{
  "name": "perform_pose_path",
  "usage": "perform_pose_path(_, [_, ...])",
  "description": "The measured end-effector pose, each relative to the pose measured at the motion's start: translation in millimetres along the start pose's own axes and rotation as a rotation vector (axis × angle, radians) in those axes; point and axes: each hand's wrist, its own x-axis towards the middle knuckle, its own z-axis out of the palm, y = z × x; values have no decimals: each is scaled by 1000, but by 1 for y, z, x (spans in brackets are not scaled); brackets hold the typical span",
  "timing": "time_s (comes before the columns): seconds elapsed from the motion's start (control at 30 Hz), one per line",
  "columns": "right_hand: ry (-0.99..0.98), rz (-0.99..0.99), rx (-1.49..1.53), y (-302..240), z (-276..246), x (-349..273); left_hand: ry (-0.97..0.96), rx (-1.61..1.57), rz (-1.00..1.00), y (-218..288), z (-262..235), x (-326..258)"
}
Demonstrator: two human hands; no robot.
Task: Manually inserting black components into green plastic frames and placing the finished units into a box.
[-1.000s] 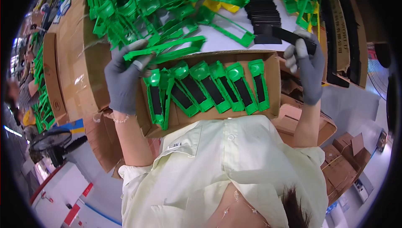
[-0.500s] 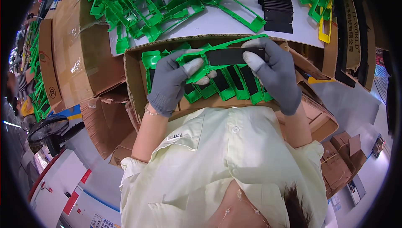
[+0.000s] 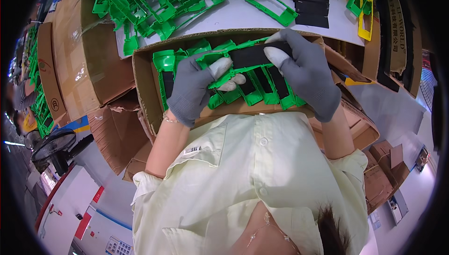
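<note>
1 green plastic frame (image 3: 231,47), slanted, 1 black strip (image 3: 252,56) alongside

Pinching a long green plastic frame (image 3: 225,77) in the grey-gloved left hand (image 3: 192,86) and holding a flat black rectangular strip (image 3: 251,56) along it with the grey-gloved right hand (image 3: 311,75). Poising both over an open brown cardboard box (image 3: 144,89) of strip-fitted green frames (image 3: 254,98).
</note>
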Motion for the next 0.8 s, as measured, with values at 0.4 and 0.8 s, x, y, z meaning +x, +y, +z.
perform_pose_path(0.4, [25, -10, 223, -1, -16, -10, 85, -103, 53, -1, -14, 6])
perform_pose_path(0.8, [48, -492, -71, 21, -14, -16, -24, 231, 101, 1, 16, -7])
